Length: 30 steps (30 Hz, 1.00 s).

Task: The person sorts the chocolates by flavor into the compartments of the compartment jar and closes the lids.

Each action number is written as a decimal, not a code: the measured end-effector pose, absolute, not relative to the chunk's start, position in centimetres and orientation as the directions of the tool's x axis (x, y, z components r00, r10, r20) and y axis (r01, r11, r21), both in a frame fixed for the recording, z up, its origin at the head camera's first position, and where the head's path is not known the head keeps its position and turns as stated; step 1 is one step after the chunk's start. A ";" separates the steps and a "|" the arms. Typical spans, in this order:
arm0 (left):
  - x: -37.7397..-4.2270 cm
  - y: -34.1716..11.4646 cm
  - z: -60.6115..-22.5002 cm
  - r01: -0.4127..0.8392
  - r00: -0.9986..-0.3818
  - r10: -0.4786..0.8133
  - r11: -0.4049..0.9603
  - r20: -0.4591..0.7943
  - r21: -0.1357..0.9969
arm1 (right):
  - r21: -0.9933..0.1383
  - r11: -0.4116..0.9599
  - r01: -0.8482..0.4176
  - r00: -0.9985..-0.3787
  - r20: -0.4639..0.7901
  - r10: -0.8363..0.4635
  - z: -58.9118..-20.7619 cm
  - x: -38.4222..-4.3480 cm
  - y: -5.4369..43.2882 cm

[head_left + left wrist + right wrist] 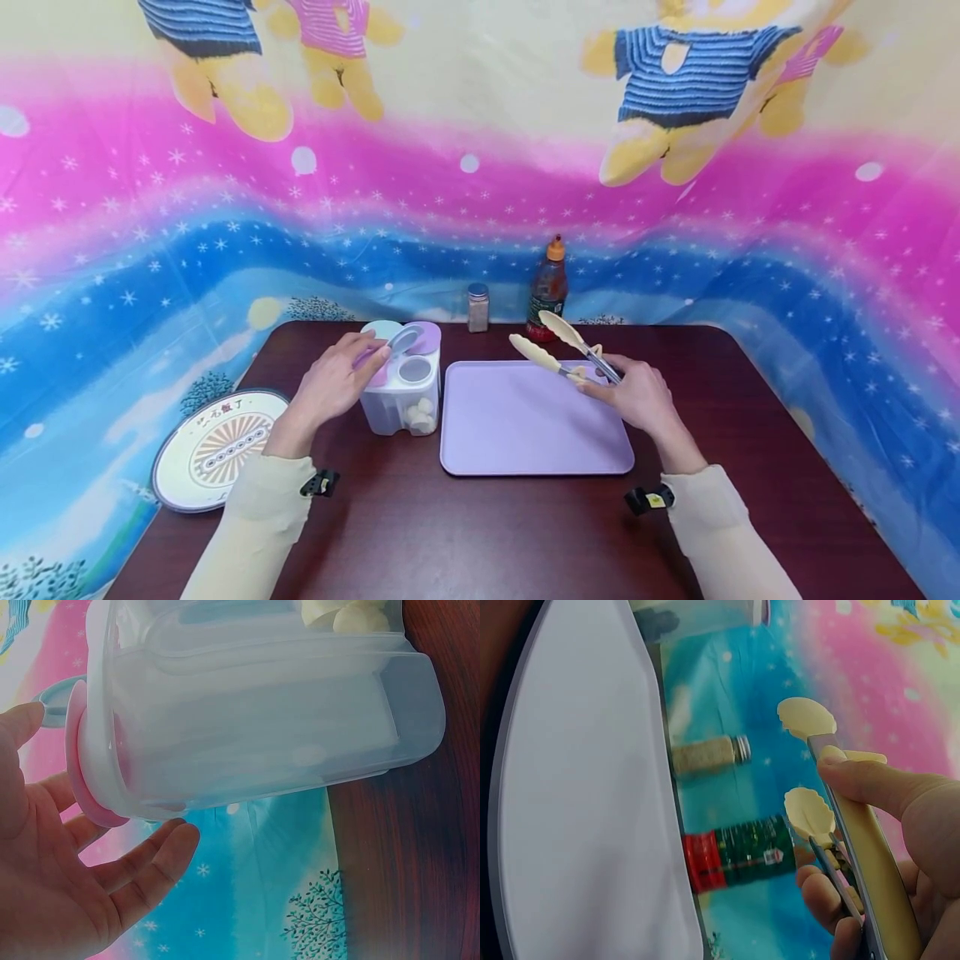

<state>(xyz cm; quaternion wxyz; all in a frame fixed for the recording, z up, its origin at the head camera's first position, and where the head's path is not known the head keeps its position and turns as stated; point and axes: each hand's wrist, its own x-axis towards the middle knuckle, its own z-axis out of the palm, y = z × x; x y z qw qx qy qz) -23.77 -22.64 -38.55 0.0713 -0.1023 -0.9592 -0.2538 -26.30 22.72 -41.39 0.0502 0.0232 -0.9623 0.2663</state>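
My left hand is at the top of a clear multi-compartment storage box with coloured lids. Its thumb touches a raised grey-blue lid, while the other fingers stretch loosely beside the pink lid. Below the raised lid shows a round opening; pale, rounded pieces lie in that front compartment. My right hand grips metal tongs with cream scalloped tips. The tong arms are spread, with nothing between the tips, over the far right part of a lilac tray.
Behind the tray stand a sauce bottle with an orange cap and a small seasoning jar. A patterned plate lies at the table's left edge, beside my left forearm. A printed cloth hangs along the back and sides.
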 end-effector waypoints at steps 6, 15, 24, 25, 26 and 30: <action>-23.7 -22.7 -38.5 0.230 -0.970 0.159 0.851 0.186 0.473 | -0.520 0.854 -0.026 -0.995 0.094 0.027 -41.5 -26.4 23.9; -23.8 -22.7 -38.6 0.226 -0.971 0.156 0.850 0.183 0.476 | -0.536 0.843 0.041 -0.994 0.066 0.091 -42.0 -26.8 25.5; -23.9 -22.7 -38.7 0.227 -0.971 0.158 0.853 0.181 0.470 | -0.563 0.819 0.112 -0.989 0.020 0.149 -42.9 -27.3 27.1; -23.9 -22.7 -38.7 0.227 -0.970 0.159 0.853 0.181 0.469 | -0.566 0.816 0.117 -0.988 0.017 0.154 -42.9 -27.3 27.3; -23.9 -22.7 -38.7 0.228 -0.970 0.159 0.853 0.181 0.470 | -0.570 0.813 0.122 -0.987 0.015 0.158 -43.0 -27.4 27.4; -23.9 -22.7 -38.7 0.228 -0.970 0.159 0.853 0.181 0.470 | -0.571 0.810 0.131 -0.986 0.010 0.167 -43.3 -27.6 28.1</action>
